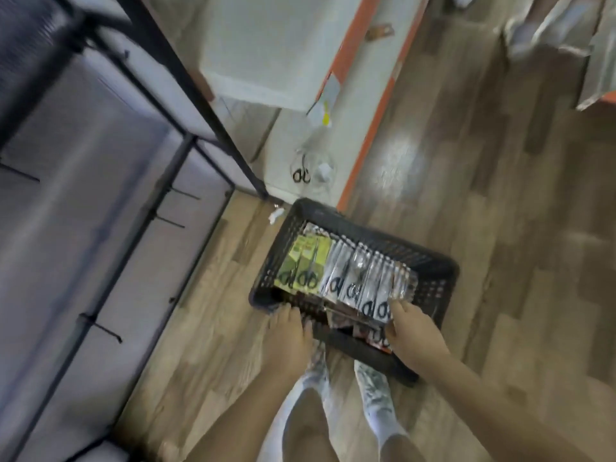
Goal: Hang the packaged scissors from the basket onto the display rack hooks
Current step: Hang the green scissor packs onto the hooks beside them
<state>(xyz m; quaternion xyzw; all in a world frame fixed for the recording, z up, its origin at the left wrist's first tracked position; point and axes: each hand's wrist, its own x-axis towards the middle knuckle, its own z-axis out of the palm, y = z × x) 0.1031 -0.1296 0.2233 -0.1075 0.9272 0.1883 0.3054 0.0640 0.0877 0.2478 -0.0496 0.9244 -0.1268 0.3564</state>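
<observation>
A black plastic basket point(430, 261) stands on the wood floor and holds several packaged scissors: clear-and-white packs point(363, 281) in a row and green-backed packs point(301, 265) at its left. My right hand point(411, 331) is over the basket's near right part, fingers curled onto the near end of the clear packs. My left hand point(288, 335) reaches down at the basket's near left rim; its fingertips are blurred and I cannot tell whether they hold anything. The display rack point(163, 191) with black bars and thin hooks point(103, 328) rises at the left.
A white and orange shelf unit point(360, 135) stands beyond the basket, with a scissors pack point(301, 171) hanging low on it. My two feet in white socks point(373, 391) stand just behind the basket. Packaged goods hang at the top right point(566, 31).
</observation>
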